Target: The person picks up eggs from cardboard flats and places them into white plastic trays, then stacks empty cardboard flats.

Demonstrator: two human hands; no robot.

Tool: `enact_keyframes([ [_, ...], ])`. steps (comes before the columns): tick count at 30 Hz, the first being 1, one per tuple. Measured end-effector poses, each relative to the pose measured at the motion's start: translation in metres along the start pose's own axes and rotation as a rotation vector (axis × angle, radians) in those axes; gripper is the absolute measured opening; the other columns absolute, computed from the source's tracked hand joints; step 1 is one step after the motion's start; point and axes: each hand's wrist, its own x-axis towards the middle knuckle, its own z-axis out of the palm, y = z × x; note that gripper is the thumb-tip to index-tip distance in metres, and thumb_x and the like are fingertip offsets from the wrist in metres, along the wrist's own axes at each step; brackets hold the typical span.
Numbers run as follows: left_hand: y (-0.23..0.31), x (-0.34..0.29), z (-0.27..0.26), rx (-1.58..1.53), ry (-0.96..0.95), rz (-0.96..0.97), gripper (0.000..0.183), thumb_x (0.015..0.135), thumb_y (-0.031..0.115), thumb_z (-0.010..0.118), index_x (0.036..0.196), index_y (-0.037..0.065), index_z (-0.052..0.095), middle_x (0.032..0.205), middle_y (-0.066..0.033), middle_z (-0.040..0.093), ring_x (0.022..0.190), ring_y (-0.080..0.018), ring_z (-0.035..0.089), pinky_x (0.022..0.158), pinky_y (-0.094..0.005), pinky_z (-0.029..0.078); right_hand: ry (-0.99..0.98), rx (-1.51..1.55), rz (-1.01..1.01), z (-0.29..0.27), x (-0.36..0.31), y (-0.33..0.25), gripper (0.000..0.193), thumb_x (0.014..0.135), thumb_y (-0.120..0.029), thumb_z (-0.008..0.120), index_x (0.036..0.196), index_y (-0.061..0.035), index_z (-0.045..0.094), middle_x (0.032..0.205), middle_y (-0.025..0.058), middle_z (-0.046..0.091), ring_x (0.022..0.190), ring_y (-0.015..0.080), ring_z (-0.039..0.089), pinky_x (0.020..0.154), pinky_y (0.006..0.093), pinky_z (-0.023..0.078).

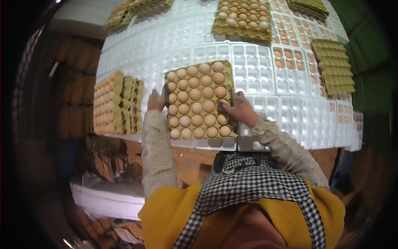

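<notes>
A yellowish pulp egg tray (234, 126), filled with rows of light brown eggs (197, 108), lies in front of me over the white plastic packs. My left hand (157, 100) grips its left edge, the thumb side along the rim and the lower fingers hidden. At the opposite edge my right hand (241, 108) is closed on the rim, its thumb lying over an egg in the outer column. Dark coverings show on some fingertips. White egg packs (251, 76) with bare cells lie just beyond my right hand.
Left of the tray stand egg trays (132, 106) turned on their sides. Another full tray (214, 31) rests at the far side. Stacked pulp trays (333, 66) lie at the right, near packs holding eggs (289, 58). More pulp trays (143, 9) sit at the far left.
</notes>
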Motion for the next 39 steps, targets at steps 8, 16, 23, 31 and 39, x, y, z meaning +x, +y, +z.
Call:
enact_keyframes([
  [8,-0.018,-0.032,0.026,-0.843,-0.372,0.117,0.038,0.093,0.039,0.057,0.104,0.003,0.058,0.080,-0.0029,0.059,0.069,-0.0127,0.053,0.061,-0.0281,0.045,0.246,0.017,0.241,0.029,0.003,-0.035,0.069,0.073,-0.048,0.069,0.119,-0.0008,0.050,0.113,0.0233,0.049,0.108,0.0390,0.050,0.090,0.0483,0.042],
  [16,0.035,-0.082,-0.008,-1.119,-0.379,0.125,0.038,0.093,0.033,0.057,0.105,-0.003,0.056,0.098,-0.0087,0.059,0.086,-0.0192,0.058,0.072,-0.0319,0.048,0.307,0.256,0.265,0.005,-0.028,-0.044,0.074,0.077,-0.045,0.067,0.128,0.0036,0.042,0.122,0.0302,0.043,0.115,0.0441,0.047,0.099,0.0466,0.039],
  [23,0.116,-0.176,-0.006,-0.942,-0.206,0.483,0.033,0.097,0.023,0.051,0.112,-0.007,0.055,0.105,-0.0119,0.057,0.105,-0.0215,0.051,0.094,-0.0355,0.040,0.374,0.493,0.304,-0.062,-0.099,0.030,0.066,0.083,-0.043,0.064,0.122,0.0079,0.049,0.116,0.0290,0.056,0.118,0.0396,0.048,0.099,0.0434,0.039],
  [31,0.219,-0.245,0.181,-0.898,-0.198,0.394,0.036,0.092,0.023,0.060,0.113,-0.006,0.056,0.106,-0.0092,0.058,0.100,-0.0190,0.052,0.090,-0.0326,0.042,0.541,0.110,0.445,-0.155,-0.168,0.196,0.056,0.080,-0.036,0.066,0.118,0.0039,0.054,0.112,0.0281,0.056,0.105,0.0417,0.055,0.093,0.0443,0.045],
  [39,0.295,-0.269,0.158,-0.252,0.298,0.615,0.049,0.075,0.030,0.072,0.119,0.013,0.060,0.117,-0.0122,0.059,0.115,-0.0331,0.050,0.098,-0.0426,0.038,0.698,-0.366,0.093,-0.207,-0.137,0.261,0.050,0.077,-0.044,0.068,0.111,-0.0084,0.061,0.089,0.0127,0.064,0.087,0.0300,0.063,0.075,0.0391,0.050],
])
